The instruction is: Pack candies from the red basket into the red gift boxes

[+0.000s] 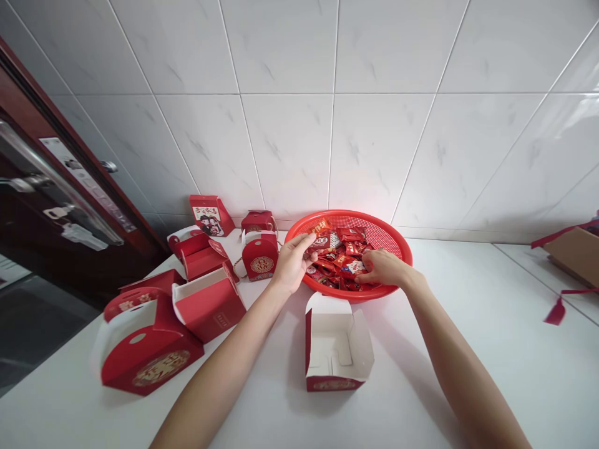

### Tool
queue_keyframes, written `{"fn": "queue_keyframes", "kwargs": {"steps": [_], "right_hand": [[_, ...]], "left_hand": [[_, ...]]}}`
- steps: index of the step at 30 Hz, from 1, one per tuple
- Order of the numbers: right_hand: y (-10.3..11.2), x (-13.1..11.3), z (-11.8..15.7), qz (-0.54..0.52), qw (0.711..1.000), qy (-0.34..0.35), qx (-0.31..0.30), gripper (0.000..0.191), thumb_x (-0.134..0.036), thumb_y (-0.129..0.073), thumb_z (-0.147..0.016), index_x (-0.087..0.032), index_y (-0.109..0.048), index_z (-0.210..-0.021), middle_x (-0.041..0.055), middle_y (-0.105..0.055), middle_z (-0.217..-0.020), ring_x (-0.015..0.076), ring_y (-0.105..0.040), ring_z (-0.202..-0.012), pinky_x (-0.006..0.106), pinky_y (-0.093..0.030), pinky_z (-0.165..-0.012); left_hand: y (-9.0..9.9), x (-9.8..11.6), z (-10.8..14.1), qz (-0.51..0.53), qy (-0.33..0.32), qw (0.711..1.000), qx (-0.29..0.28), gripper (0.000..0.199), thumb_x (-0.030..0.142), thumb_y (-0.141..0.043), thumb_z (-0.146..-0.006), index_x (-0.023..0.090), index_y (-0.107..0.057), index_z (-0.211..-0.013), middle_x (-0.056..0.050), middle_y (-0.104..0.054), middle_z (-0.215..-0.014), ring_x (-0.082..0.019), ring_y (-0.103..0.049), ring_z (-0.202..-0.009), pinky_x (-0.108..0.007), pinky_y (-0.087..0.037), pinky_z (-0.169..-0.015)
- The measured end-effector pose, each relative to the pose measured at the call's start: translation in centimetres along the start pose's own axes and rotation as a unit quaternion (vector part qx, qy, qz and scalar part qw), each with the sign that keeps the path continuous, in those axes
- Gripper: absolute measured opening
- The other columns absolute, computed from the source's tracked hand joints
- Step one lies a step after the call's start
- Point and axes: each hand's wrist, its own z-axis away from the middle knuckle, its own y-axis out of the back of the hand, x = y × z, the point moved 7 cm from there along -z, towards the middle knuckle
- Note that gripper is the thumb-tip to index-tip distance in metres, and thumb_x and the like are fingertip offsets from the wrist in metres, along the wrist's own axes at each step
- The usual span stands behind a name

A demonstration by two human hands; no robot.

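A round red plastic basket (406,252) stands against the tiled wall, with many wrapped candies (344,265) inside. Over its left side, my left hand (294,262) pinches an orange-red wrapped candy (320,227) between thumb and fingers. My right hand (381,267) reaches in from the right, its fingers among the candies; whether they grip one is hidden. In front of the basket, between my forearms, an open red box (334,383) with a white interior stands with its flaps up and nothing inside.
Several red boxes, some open, crowd the left of the white counter (262,411); a large one (154,362) is nearest. A brown carton (575,255) with red ribbon and tassel lies far right. A dark red door (70,249) stands left.
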Motion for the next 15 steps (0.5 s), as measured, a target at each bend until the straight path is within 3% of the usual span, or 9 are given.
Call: {"fn": "queue_keyframes", "kwargs": {"steps": [5,15], "right_hand": [[0.1,0.0,-0.2,-0.003,1.000,0.018,-0.016,0.041,-0.030,-0.078,-0.072,-0.024,-0.040,-0.059,0.0015,-0.058,-0.066,0.0189,-0.054,-0.065,0.030,-0.033,-0.054],[3.4,1.3,0.6,-0.041,0.996,-0.012,0.083,0.030,-0.031,-0.069,-0.076,-0.025,-0.040,-0.074,-0.0001,-0.058,-0.070,0.0192,-0.051,-0.065,0.031,-0.029,-0.056]], "left_hand": [[0.3,-0.1,-0.3,0.027,0.016,1.000,-0.001,0.026,0.022,-0.092,-0.059,0.016,-0.069,-0.068,0.003,-0.065,-0.068,-0.008,-0.061,-0.060,-0.018,-0.041,-0.050],[0.5,-0.2,-0.6,0.031,0.020,0.999,0.000,0.019,0.019,-0.088,-0.064,0.017,-0.071,-0.072,0.000,-0.069,-0.073,-0.009,-0.062,-0.063,-0.018,-0.041,-0.051]]}}
